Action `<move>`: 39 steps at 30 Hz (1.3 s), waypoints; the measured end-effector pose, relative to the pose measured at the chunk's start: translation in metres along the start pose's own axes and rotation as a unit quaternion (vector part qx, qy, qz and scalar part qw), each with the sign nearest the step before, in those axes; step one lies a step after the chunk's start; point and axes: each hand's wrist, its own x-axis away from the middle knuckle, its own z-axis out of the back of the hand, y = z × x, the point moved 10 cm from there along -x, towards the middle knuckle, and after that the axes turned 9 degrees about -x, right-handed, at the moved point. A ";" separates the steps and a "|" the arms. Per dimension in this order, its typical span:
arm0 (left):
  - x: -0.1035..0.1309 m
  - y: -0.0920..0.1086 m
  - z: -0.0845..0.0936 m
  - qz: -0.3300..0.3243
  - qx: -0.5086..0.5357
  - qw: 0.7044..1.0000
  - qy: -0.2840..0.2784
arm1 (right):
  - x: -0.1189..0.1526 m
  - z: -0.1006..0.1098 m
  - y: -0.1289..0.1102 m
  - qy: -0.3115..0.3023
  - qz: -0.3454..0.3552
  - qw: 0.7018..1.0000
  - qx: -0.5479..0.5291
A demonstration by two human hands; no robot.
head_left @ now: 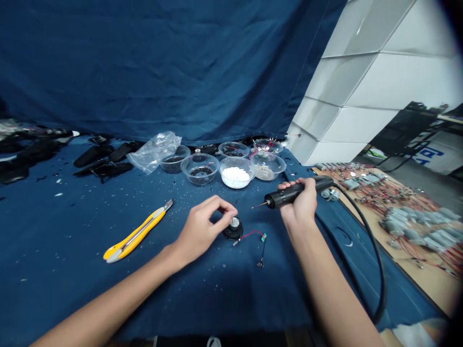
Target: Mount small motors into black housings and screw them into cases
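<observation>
Wrapped around a black corded electric screwdriver (pixel 289 195), my right hand (pixel 302 205) holds the tool level, its thin bit pointing left. My left hand (pixel 208 224) pinches thumb and forefinger together just above a small round black part (pixel 232 232) with a pale grey centre. Whatever sits between those fingertips is too small to make out. From the round part a red wire (pixel 253 233) runs to a tiny green circuit board (pixel 264 237), and a dark wire goes on from there to a small piece (pixel 260 262) on the cloth.
Clear plastic bowls (pixel 200 169) of small parts stand at the back, one with white pieces (pixel 235 175). A plastic bag (pixel 155 150) and black casings (pixel 103 161) lie left of them. A yellow utility knife (pixel 137 233) rests at left. Motors with red wires (pixel 415 226) cover a board at right.
</observation>
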 end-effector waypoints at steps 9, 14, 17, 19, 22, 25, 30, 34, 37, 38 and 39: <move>0.018 0.021 0.000 -0.094 -0.042 0.989 0.105 | 0.026 -0.001 0.029 -0.004 -0.045 0.999 -0.004; 0.018 0.017 0.001 -0.093 -0.048 0.990 0.099 | 0.027 -0.002 0.033 -0.017 -0.042 0.999 0.001; 0.018 0.014 -0.003 -0.094 -0.046 0.991 0.081 | 0.026 -0.001 0.034 -0.014 -0.042 0.999 0.002; 0.018 0.013 -0.005 -0.094 -0.044 0.992 0.075 | 0.025 0.001 0.036 -0.008 -0.046 0.999 0.003; 0.018 0.011 -0.006 -0.090 -0.044 0.992 0.083 | 0.025 0.003 0.041 0.003 -0.058 0.998 -0.001; 0.018 0.009 -0.006 -0.077 -0.050 0.991 0.096 | 0.026 0.007 0.044 0.021 -0.064 0.998 -0.010; 0.021 0.010 -0.005 -0.085 -0.055 0.986 0.131 | 0.028 0.015 0.054 0.056 -0.089 0.994 -0.020; 0.022 0.005 -0.006 -0.066 -0.066 0.986 0.141 | 0.029 0.020 0.058 0.074 -0.085 0.993 -0.021; 0.020 -0.001 -0.009 -0.029 -0.084 0.988 0.127 | 0.029 0.022 0.058 0.078 -0.072 0.994 -0.012; 0.020 -0.002 -0.009 -0.022 -0.092 0.988 0.123 | 0.029 0.023 0.057 0.079 -0.068 0.995 -0.008; 0.019 -0.003 -0.010 -0.018 -0.100 0.988 0.119 | 0.029 0.023 0.056 0.080 -0.063 0.995 -0.005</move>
